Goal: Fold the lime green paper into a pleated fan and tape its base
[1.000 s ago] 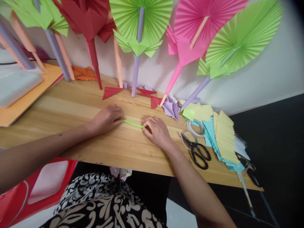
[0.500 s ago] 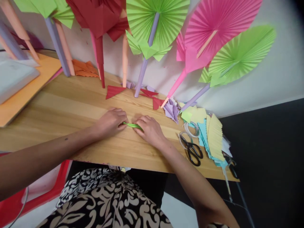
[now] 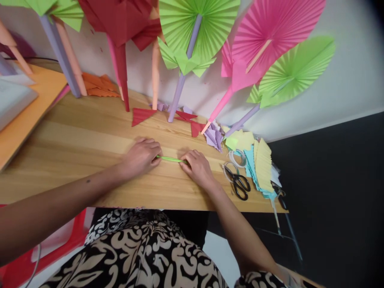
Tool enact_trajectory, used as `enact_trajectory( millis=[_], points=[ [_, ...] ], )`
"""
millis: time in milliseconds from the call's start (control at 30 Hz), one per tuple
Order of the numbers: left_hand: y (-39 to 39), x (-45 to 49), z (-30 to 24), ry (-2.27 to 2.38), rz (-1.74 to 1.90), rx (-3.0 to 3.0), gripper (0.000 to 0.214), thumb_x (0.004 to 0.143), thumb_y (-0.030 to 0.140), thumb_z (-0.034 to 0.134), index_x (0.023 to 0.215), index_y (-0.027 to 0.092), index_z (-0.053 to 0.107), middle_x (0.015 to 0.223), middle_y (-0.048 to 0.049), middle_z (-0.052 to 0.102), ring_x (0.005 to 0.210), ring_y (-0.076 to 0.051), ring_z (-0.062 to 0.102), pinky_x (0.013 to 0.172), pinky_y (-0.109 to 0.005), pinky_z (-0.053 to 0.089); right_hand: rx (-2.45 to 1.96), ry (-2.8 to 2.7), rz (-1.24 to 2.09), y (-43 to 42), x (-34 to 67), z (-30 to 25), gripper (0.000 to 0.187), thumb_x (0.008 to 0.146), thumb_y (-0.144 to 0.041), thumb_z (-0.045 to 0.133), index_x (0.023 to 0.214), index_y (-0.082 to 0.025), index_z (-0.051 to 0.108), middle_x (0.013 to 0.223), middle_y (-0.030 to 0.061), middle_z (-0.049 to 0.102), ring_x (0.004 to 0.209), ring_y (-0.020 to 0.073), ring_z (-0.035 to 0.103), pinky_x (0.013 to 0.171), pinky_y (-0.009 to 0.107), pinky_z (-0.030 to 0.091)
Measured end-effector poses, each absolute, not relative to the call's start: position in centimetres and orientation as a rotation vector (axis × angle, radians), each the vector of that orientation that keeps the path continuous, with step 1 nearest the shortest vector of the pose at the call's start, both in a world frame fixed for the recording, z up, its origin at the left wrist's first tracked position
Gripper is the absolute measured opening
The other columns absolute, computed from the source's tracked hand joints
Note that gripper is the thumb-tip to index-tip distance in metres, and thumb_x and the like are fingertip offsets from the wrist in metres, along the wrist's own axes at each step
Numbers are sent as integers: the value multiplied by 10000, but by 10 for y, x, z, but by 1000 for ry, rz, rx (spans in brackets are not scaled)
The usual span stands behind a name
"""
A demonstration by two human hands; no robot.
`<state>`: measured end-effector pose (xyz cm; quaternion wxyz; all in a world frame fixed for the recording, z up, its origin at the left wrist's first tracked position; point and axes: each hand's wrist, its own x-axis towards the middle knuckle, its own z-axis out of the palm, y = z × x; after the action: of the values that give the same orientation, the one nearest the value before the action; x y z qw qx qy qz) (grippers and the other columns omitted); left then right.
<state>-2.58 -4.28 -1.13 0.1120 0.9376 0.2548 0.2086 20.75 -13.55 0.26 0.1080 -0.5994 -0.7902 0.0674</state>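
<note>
A narrow strip of folded green paper (image 3: 170, 159) stretches between my hands, low over the wooden table. My left hand (image 3: 143, 154) pinches its left end, fingers curled closed. At the other end, my right hand (image 3: 196, 165) grips the strip between thumb and fingers. Both ends are hidden inside the fingers. Behind my hands lie red paper triangles (image 3: 142, 116) and a folded purple paper piece (image 3: 214, 137). Black-handled scissors (image 3: 241, 187) rest to the right of my right hand, beside a roll of tape (image 3: 237, 158).
Paper flowers lean on the wall at the back, among them a green pleated fan (image 3: 180, 36) and a pink one (image 3: 277, 32). Pleated yellow paper (image 3: 263, 166) is stacked at the table's right end. An orange board (image 3: 18, 132) lies at the left. The wooden table (image 3: 99, 140) ends before my body.
My right hand has slid rightward, away from my left hand, so a longer stretch of the green strip shows between them. The camera view has shifted slightly.
</note>
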Motion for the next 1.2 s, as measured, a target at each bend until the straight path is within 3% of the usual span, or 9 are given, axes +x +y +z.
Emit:
enact_trajectory(
  millis=[500, 667, 933, 1067, 1200],
  points=[
    [-41, -26, -11, 715, 601, 2738, 111, 879, 202, 573, 787, 182, 633, 854, -55, 679, 867, -224, 573, 795, -365, 376, -1663, -2174, 283, -148, 227, -8, 130, 984, -266, 514, 936, -216, 624, 924, 66, 672, 899, 223, 566, 816, 359, 426],
    [-43, -25, -13, 684, 632, 2823, 135, 913, 231, 570, 818, 180, 650, 936, -63, 692, 922, -233, 564, 846, -379, 375, -1602, -2254, 256, -141, 226, -7, 75, 946, -228, 552, 901, -208, 610, 852, 50, 655, 813, 208, 561, 752, 329, 409],
    [-47, 0, -6, 618, 445, 2921, 114, 888, 195, 585, 798, 165, 649, 847, -67, 674, 842, -224, 582, 799, -370, 387, -1563, -2244, 256, -135, 219, -8, 24, 886, -201, 595, 867, -215, 599, 784, 26, 648, 740, 193, 557, 705, 312, 395],
    [-46, 22, 1, 599, 400, 2849, 106, 847, 162, 593, 749, 162, 632, 812, -73, 665, 830, -232, 594, 763, -366, 388, -1586, -2158, 262, -136, 221, -12, 39, 882, -211, 601, 843, -218, 604, 767, 28, 642, 765, 205, 568, 702, 318, 421],
    [-42, 34, 3, 613, 431, 2801, 106, 837, 160, 567, 762, 171, 641, 809, -65, 674, 819, -232, 601, 759, -360, 398, -1559, -2070, 283, -136, 226, -14, 81, 933, -252, 580, 966, -216, 645, 901, 59, 690, 882, 222, 602, 789, 344, 464]
  ],
)
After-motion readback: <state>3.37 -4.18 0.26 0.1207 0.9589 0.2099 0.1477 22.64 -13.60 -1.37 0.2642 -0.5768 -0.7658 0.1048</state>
